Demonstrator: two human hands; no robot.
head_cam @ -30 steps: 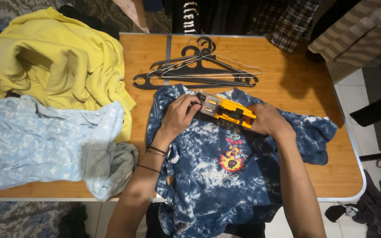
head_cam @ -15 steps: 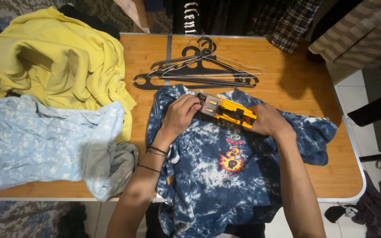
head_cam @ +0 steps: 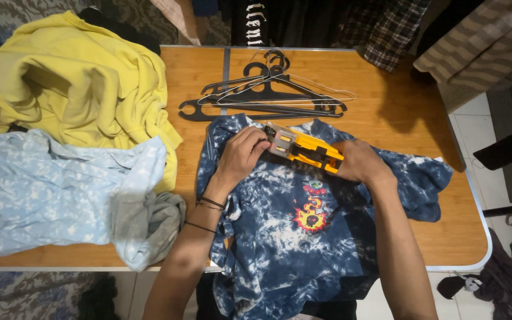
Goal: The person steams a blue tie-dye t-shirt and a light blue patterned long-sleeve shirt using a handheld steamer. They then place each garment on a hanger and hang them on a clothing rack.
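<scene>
left hand curled on the grey end of the hanger | yellow hanger, likely light and stiff, lies across shirt collar, table middle | right hand closed round its other end

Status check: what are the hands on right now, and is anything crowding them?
Both hands, left and right, grip yellow tool over blue tie-dye shirt. Black hangers just beyond, not touching.
</scene>
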